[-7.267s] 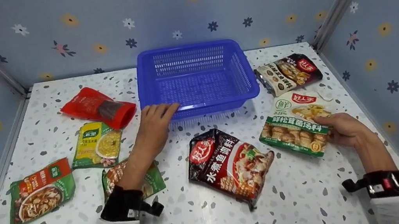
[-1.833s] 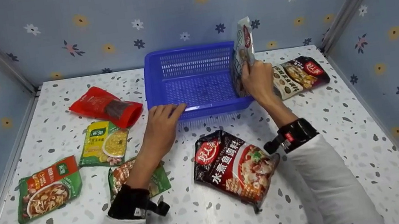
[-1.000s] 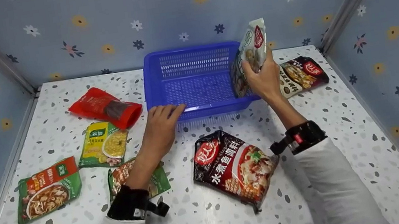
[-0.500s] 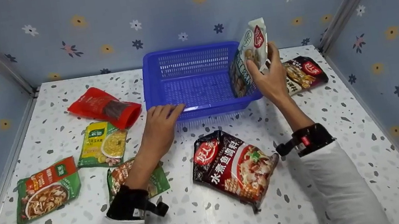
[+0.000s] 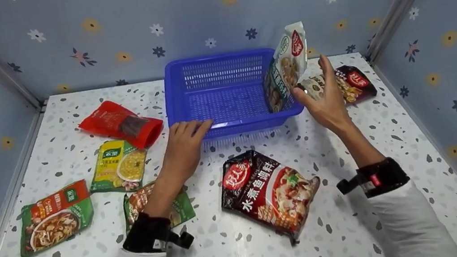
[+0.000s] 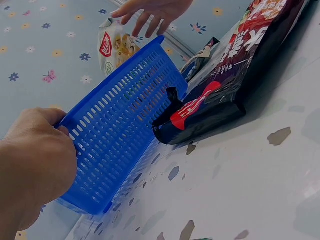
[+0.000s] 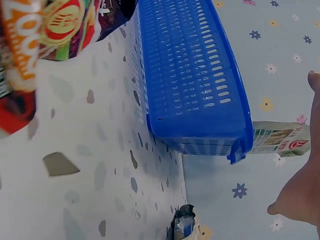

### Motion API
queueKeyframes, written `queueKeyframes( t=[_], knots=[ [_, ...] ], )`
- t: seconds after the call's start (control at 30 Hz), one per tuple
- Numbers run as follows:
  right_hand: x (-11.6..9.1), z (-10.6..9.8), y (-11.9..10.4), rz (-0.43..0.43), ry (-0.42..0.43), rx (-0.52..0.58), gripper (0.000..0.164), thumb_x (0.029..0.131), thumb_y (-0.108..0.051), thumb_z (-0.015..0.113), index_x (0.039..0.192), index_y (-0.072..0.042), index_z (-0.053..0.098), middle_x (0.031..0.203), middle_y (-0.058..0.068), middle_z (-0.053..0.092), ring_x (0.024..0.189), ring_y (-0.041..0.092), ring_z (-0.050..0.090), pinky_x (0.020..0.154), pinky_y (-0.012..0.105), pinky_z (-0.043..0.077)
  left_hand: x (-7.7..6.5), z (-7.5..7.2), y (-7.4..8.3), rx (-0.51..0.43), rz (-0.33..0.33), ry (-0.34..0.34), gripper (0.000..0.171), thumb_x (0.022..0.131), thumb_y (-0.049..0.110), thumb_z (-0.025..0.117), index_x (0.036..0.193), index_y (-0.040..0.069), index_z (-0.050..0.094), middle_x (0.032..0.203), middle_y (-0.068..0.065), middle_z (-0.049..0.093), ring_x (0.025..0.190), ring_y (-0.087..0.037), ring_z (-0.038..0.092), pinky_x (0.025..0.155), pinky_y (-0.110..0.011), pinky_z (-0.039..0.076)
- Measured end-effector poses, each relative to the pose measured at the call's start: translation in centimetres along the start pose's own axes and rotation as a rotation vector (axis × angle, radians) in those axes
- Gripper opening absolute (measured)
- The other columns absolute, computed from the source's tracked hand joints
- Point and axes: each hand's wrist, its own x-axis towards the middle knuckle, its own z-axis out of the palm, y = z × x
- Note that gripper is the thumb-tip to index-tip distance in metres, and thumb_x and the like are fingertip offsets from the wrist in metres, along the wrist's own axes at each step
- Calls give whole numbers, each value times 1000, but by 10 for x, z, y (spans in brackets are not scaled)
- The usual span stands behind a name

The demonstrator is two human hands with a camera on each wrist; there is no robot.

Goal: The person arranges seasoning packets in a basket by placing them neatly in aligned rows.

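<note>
A blue plastic basket (image 5: 228,124) stands against the back wall. My left hand (image 5: 184,148) grips its near left rim; in the left wrist view the thumb and fingers hook over the edge. Inside the basket's right end, a white-and-green mushroom soup seasoning packet (image 5: 287,67) stands on edge, leaning right, its top above the rim. My right hand (image 5: 326,102), fingers spread, is just right of that packet and holds nothing; the right wrist view shows a gap between hand (image 7: 302,187) and packet (image 7: 280,140). Behind the right hand lies a cream-and-black seasoning packet (image 5: 357,82), partly hidden.
A black-and-red fish seasoning packet (image 5: 270,192) lies in front of the basket. On the left lie a red pouch (image 5: 119,124), a yellow soup packet (image 5: 118,165), a red-and-green soup packet (image 5: 56,217) and another green packet (image 5: 183,207), partly under the left forearm.
The right hand carried the mushroom packet from the table at right into the basket, let go and drew back right. The left hand stays on the rim.
</note>
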Motion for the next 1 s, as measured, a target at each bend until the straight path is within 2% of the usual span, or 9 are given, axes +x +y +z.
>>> queueKeyframes(
  t=[0.23, 0.37, 0.5, 0.63, 0.73, 0.87, 1.0],
  knots=[
    [-27, -23, 8, -35, -7, 68, 110, 97, -36, 83, 183, -24, 15, 191, 5, 20, 179, 30, 17, 145, 63, 13, 0, 2, 1, 2, 6, -9, 54, 106, -2, 62, 156, 17, 64, 141, -13, 76, 130, -36, 69, 115, -54, 49],
    [-38, -38, 18, -39, 18, 138, 105, 98, -28, 82, 182, -20, 20, 190, 4, 23, 179, 26, 18, 146, 57, 14, 1, 1, 0, -16, 2, -14, 53, 107, -1, 62, 157, 17, 64, 142, -13, 75, 129, -36, 69, 115, -54, 49],
    [-44, -52, 32, -14, 44, 176, 96, 103, -28, 75, 181, -19, 21, 190, 5, 25, 179, 25, 19, 146, 53, 18, 0, 0, -1, -25, -2, -13, 54, 106, -2, 63, 156, 17, 64, 141, -13, 75, 129, -37, 68, 115, -55, 49],
    [-43, -66, 46, 72, 66, 153, 91, 108, -35, 70, 182, -22, 18, 191, 6, 21, 180, 24, 16, 147, 47, 15, 0, -1, -3, -32, -9, -13, 56, 105, -5, 62, 156, 17, 64, 141, -14, 75, 129, -37, 69, 116, -56, 49],
    [-40, -78, 57, 159, 80, 93, 90, 111, -40, 66, 183, -21, 14, 192, 7, 17, 180, 25, 13, 148, 45, 12, 0, -1, -3, -40, -13, -17, 57, 104, -6, 62, 157, 17, 63, 140, -14, 75, 129, -38, 69, 116, -56, 49],
    [-36, -92, 73, 278, 95, 47, 92, 113, -49, 62, 183, -20, 11, 192, 10, 15, 180, 29, 14, 147, 47, 13, 0, -1, -2, -38, -12, -20, 57, 104, -6, 61, 157, 17, 63, 140, -14, 75, 129, -38, 68, 116, -56, 49],
    [-30, -100, 85, 390, 113, 63, 93, 113, -56, 60, 183, -19, 11, 192, 13, 14, 179, 34, 16, 146, 51, 20, 0, -1, -1, -26, -5, -13, 57, 104, -7, 61, 156, 16, 64, 139, -14, 75, 128, -38, 69, 115, -56, 49]
  ],
)
